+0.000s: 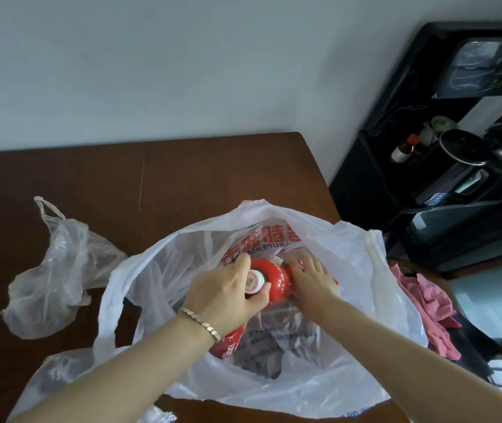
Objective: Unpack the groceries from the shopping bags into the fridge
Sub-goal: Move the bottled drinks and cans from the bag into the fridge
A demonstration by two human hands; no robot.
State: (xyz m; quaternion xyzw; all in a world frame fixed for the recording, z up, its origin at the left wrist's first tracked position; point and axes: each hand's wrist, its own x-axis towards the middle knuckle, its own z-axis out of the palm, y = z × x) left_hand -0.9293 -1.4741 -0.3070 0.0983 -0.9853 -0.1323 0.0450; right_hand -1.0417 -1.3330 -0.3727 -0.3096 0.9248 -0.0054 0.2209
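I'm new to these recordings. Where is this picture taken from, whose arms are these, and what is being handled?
No machine here: a person wears one camera on the head, looking down at their own bare arms. Both hands reach into an open white shopping bag on a brown table. The left hand, with the bracelet, grips the capped top of a red bottle. The right hand lies on another red item beside it; whether it grips is unclear. A crumpled clear bag lies further left, a pink cloth to the right.
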